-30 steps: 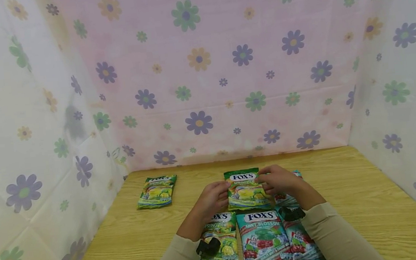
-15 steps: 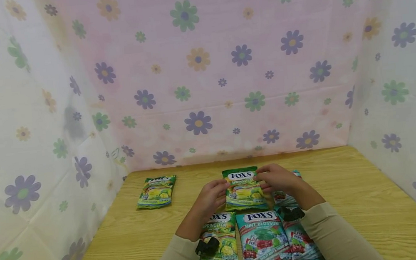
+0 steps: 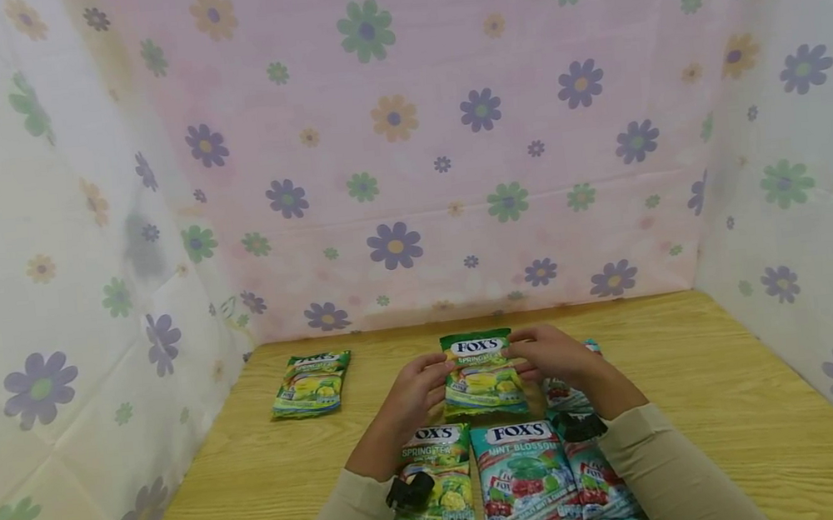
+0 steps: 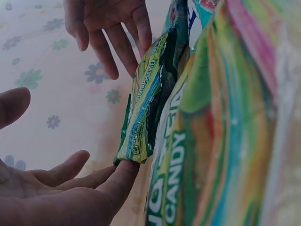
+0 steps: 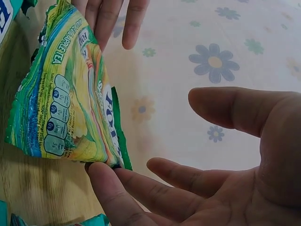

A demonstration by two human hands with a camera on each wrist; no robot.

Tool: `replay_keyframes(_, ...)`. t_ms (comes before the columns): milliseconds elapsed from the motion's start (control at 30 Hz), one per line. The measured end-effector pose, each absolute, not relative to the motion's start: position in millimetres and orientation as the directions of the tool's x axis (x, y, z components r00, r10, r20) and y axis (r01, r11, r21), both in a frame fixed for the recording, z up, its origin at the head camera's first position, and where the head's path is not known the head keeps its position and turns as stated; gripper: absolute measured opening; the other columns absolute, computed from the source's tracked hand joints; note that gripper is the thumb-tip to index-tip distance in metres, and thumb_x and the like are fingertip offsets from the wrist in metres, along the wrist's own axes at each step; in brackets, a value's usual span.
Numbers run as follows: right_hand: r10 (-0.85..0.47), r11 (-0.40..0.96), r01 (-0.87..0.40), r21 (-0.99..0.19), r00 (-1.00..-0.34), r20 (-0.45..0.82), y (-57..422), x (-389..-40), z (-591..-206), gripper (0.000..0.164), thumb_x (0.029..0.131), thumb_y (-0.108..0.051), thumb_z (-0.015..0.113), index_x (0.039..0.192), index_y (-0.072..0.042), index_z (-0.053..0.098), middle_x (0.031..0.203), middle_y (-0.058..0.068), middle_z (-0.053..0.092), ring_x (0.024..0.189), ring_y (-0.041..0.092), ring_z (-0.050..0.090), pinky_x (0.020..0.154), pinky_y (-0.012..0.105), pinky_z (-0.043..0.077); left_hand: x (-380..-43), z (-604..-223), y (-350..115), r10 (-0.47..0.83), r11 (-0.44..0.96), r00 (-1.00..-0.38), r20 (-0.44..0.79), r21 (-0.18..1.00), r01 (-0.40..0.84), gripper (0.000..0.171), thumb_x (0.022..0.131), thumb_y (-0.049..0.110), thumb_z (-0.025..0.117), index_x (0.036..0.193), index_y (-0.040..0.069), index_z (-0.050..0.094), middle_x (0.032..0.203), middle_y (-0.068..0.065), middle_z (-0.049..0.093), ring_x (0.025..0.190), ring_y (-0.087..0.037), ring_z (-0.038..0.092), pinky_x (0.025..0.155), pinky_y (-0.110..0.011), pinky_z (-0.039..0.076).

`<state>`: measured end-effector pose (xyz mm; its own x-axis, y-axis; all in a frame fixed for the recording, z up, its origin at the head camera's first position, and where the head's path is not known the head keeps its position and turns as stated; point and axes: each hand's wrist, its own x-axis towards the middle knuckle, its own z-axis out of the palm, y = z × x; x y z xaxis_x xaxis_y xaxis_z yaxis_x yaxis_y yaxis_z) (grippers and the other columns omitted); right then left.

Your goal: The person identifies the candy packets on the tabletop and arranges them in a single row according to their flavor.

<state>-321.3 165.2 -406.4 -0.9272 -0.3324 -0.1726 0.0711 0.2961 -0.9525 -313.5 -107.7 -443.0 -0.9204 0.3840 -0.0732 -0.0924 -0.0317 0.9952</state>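
Note:
A green and yellow Spring Tea candy bag [image 3: 482, 381] lies between my two hands, label up. My left hand [image 3: 416, 392] has its fingertips at the bag's left edge; in the left wrist view its fingers [image 4: 120, 181] are extended and the thumb stands apart. At the opposite edge, my right hand [image 3: 557, 357] touches the bag's side with extended fingers [image 5: 110, 188], its thumb also away from the bag. Just nearer lie another Spring Tea bag [image 3: 447, 462], partly under my left wrist, and a teal Mint Blossom bag [image 3: 527, 484].
One more Mint Blossom bag [image 3: 602, 481] overlaps the first on its right. Behind it, another teal bag [image 3: 567, 396] is partly hidden by my right hand. A Spring Tea bag [image 3: 313, 385] sits at the far left of the wooden table [image 3: 258, 493]. Flowered cloth [image 3: 451, 231] surrounds the table.
The Spring Tea bag between my hands has shifted slightly left and away from me, both hands moving along with it. The other bags stay where they were.

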Motion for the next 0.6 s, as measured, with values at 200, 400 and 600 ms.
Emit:
replay_keyframes(200, -0.317, 0.288, 0.078, -0.954, -0.933, -0.172, 162, -325, -409, 0.068, 0.105, -0.032, 0.062, 0.157, 0.002, 0.036, 0.150, 0.025, 0.051, 0.131, 0.044, 0.058, 0.107, 0.052, 0.053, -314, -439, -108, 0.360, 0.001, -0.931, -0.056, 0.998, -0.060, 0.063, 0.107, 0.031, 0.059, 0.155, -0.004, 0.037, 0.160, -0.025, 0.038, 0.150, -0.047, 0.034, 0.123, -0.060, 0.031)
replay_keyframes(400, -0.324, 0.271, 0.071, -0.960, -0.933, -0.160, 157, -324, -407, 0.068, 0.105, -0.032, 0.062, 0.157, 0.003, 0.036, 0.149, 0.026, 0.052, 0.132, 0.045, 0.058, 0.107, 0.052, 0.052, -317, -439, -113, 0.351, 0.033, -0.935, -0.057, 0.998, -0.049, 0.064, 0.106, 0.033, 0.061, 0.155, -0.002, 0.039, 0.159, -0.024, 0.039, 0.149, -0.046, 0.036, 0.122, -0.060, 0.033)
replay_keyframes(600, -0.313, 0.252, 0.054, -0.966, -0.940, -0.134, 148, -325, -407, 0.066, 0.105, -0.030, 0.062, 0.156, 0.004, 0.037, 0.149, 0.027, 0.052, 0.131, 0.046, 0.058, 0.107, 0.052, 0.053, -319, -435, -121, 0.358, 0.039, -0.933, -0.044, 0.999, -0.032, 0.063, 0.107, 0.030, 0.058, 0.156, -0.003, 0.036, 0.160, -0.025, 0.036, 0.149, -0.046, 0.035, 0.122, -0.061, 0.032)
